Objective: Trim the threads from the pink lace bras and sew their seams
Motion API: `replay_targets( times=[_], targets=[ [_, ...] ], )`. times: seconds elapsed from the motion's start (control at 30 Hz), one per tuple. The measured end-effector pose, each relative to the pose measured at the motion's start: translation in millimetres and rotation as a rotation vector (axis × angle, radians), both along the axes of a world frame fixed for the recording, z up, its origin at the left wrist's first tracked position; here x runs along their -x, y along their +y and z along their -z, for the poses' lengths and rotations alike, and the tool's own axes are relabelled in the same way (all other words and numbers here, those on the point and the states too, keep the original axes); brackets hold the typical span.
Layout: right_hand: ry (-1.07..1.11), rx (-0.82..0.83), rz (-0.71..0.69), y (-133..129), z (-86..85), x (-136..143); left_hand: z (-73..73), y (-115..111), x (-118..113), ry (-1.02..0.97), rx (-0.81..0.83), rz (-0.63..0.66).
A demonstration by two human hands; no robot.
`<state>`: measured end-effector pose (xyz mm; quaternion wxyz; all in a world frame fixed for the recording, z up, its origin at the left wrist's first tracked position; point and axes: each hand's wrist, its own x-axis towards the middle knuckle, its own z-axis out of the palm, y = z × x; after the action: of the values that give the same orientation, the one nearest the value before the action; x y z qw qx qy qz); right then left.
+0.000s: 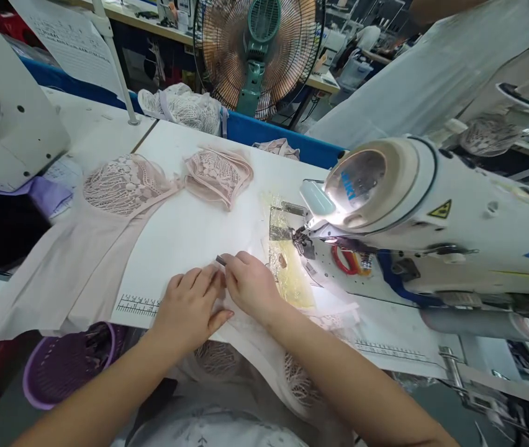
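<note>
My right hand (250,282) is closed around a small dark metal tool (220,260); only its tip shows, so I cannot tell its kind. Beside it, almost touching, my left hand (190,304) pinches the edge of a pale pink lace bra (255,341). The bra's lace cups (299,379) hang over the table's front edge into my lap. Both hands rest on the white sewing table (171,230), left of the sewing machine's needle area (302,239). The fabric between my fingertips is mostly hidden.
A lit sewing machine (432,205) stands on the right. Folded lace cups (220,174) and another pale pink lace garment (125,186) lie left and behind. A purple basket (36,372) sits below the table's left edge; a large fan (259,49) stands beyond.
</note>
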<state>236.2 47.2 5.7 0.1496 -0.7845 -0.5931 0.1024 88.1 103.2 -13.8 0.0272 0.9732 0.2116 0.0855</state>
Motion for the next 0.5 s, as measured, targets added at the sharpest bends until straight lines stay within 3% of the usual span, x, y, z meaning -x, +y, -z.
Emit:
replay_targets(
  times=[0.27,0.5],
  targets=[
    [-0.041,-0.114,-0.147,2.9,15.4,-1.3,1.0,0.4,0.6,-0.025,0.027,0.008],
    [-0.106,-0.014,-0.204,5.1,8.9,-2.4,-0.4,-0.3,-1.1,-0.004,0.009,0.014]
  ],
)
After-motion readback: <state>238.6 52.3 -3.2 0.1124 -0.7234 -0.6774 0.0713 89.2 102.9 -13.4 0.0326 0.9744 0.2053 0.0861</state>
